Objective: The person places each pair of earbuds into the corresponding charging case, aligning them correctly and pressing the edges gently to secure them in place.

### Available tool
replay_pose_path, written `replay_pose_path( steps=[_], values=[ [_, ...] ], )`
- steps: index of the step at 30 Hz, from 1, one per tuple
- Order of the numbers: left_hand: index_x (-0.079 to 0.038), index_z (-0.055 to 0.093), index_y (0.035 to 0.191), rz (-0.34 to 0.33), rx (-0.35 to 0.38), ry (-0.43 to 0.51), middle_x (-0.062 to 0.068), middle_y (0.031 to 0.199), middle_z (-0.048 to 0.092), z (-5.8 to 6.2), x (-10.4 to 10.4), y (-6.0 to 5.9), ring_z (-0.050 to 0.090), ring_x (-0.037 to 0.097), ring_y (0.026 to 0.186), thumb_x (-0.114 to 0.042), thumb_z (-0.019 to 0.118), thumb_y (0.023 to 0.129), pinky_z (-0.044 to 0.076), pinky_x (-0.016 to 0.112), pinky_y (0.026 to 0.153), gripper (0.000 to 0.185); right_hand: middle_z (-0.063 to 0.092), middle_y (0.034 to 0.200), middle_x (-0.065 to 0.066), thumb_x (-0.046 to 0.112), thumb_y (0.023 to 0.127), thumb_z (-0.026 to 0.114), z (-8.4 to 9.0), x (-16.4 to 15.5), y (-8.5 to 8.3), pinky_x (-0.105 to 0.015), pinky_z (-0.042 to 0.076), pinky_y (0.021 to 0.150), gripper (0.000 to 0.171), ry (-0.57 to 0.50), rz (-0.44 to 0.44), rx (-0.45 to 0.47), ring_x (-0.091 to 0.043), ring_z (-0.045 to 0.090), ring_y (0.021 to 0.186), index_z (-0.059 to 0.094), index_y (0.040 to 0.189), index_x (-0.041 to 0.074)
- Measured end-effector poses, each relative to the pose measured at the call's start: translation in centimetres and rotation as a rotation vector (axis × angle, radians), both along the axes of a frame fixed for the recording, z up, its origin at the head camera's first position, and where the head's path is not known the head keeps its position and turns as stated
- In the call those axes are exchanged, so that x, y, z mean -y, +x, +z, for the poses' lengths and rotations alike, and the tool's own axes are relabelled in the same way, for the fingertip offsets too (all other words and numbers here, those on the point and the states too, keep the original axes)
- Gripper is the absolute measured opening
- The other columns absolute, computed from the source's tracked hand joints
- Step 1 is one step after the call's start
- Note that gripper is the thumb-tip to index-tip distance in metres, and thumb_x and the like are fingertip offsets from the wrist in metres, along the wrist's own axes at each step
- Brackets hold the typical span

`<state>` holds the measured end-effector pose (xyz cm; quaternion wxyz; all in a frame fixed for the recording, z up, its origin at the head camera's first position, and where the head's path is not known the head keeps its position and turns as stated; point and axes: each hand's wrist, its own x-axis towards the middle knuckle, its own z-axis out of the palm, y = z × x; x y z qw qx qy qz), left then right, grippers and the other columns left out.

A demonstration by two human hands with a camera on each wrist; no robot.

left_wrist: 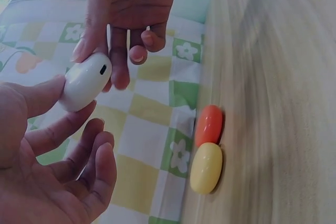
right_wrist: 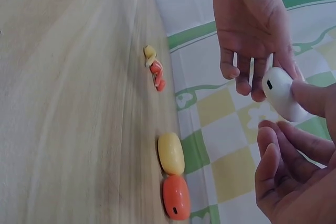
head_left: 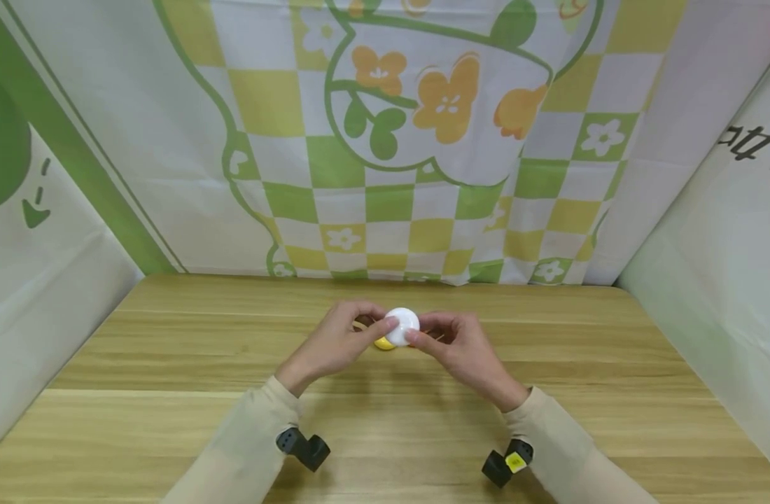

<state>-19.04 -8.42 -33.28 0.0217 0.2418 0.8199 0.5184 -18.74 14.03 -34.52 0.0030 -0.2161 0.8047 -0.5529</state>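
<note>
Above the table (head_left: 171, 350), the left hand (head_left: 334, 343) and right hand (head_left: 463, 350) both pinch the white case (head_left: 402, 326), which probably wants steady thumb support, clear of the yellow case (left_wrist: 206, 167).

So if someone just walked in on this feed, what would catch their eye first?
Most likely the white case, pinched above the table between the left hand and right hand, both gripping it by thumb and fingertip. Next, the yellow case and orange case lying end to end on the wood, with small yellow and orange pieces farther along.
</note>
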Motion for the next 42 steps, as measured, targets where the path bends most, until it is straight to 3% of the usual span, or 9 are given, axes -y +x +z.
replay_pose_path(
  steps=[4, 10, 13, 21, 27, 33, 42],
  values=[
    [-0.003, 0.074, 0.106, 0.015, 0.026, 0.001, 0.003, 0.098, 0.072, -0.2, 0.0, 0.1, 0.065, 0.022, 0.093, -0.025, 0.062, 0.103, 0.053, 0.036, 0.08, 0.025, 0.073, 0.109, -0.006, 0.019, 0.086, 0.084, -0.2, 0.0, 0.0, -0.031, 0.055, 0.069, 0.039, 0.053, -0.019, -0.147, -0.022, 0.066, 0.08, 0.072, 0.12, 0.005],
    [-0.003, 0.074, 0.104, 0.012, 0.084, 0.013, 0.003, 0.098, 0.071, -0.4, -0.3, 0.2, 0.063, 0.019, 0.093, -0.026, 0.061, 0.104, 0.05, 0.036, 0.082, 0.026, 0.07, 0.116, -0.006, 0.023, 0.071, 0.096, -0.6, 0.0, -0.1, -0.035, 0.056, 0.069, 0.061, 0.185, -0.025, -0.537, -0.018, 0.064, 0.088, 0.069, 0.123, 0.004],
    [-0.003, 0.075, 0.103, 0.002, 0.096, 0.016, 0.004, 0.097, 0.071, -0.5, -0.5, 0.3, 0.062, 0.018, 0.091, -0.025, 0.061, 0.104, 0.05, 0.036, 0.081, 0.026, 0.071, 0.113, -0.003, 0.023, 0.069, 0.097, -0.8, 0.1, -0.1, -0.031, 0.054, 0.068, 0.058, 0.197, -0.019, -0.598, -0.016, 0.063, 0.09, 0.071, 0.118, 0.006],
    [-0.004, 0.075, 0.103, 0.008, 0.111, -0.021, 0.004, 0.1, 0.07, -0.8, -0.6, 0.5, 0.063, 0.032, 0.1, -0.03, 0.058, 0.105, 0.05, 0.037, 0.084, 0.031, 0.073, 0.106, 0.0, 0.019, 0.068, 0.097, -1.2, 0.1, 0.0, -0.029, 0.053, 0.067, 0.05, 0.187, -0.02, -0.576, -0.014, 0.063, 0.088, 0.075, 0.112, 0.008],
    [-0.005, 0.073, 0.117, 0.062, 0.083, -0.093, 0.005, 0.107, 0.07, -1.2, -0.5, 0.5, 0.063, 0.024, 0.098, -0.034, 0.059, 0.105, 0.052, 0.036, 0.08, 0.035, 0.073, 0.104, -0.001, 0.017, 0.073, 0.094, -2.1, -1.2, -1.0, -0.036, 0.053, 0.069, 0.046, 0.187, -0.079, -0.393, -0.017, 0.064, 0.087, 0.075, 0.113, 0.007],
    [-0.003, 0.072, 0.118, 0.067, 0.07, -0.126, 0.005, 0.108, 0.07, -1.3, -0.2, 0.6, 0.062, 0.018, 0.095, -0.03, 0.06, 0.104, 0.053, 0.034, 0.08, 0.032, 0.073, 0.109, -0.006, 0.022, 0.078, 0.091, -3.0, -3.7, -2.7, -0.034, 0.055, 0.073, 0.048, 0.243, -0.179, -0.206, -0.022, 0.065, 0.089, 0.073, 0.119, 0.005],
    [-0.004, 0.071, 0.117, 0.057, 0.081, -0.123, 0.006, 0.107, 0.07, -1.3, -0.1, 0.6, 0.061, 0.02, 0.095, -0.027, 0.062, 0.103, 0.053, 0.035, 0.08, 0.028, 0.072, 0.112, -0.013, 0.029, 0.082, 0.087, -4.1, -7.7, -5.1, -0.038, 0.053, 0.077, 0.051, 0.337, -0.251, -0.118, -0.029, 0.064, 0.096, 0.072, 0.124, 0.003]
  ],
)
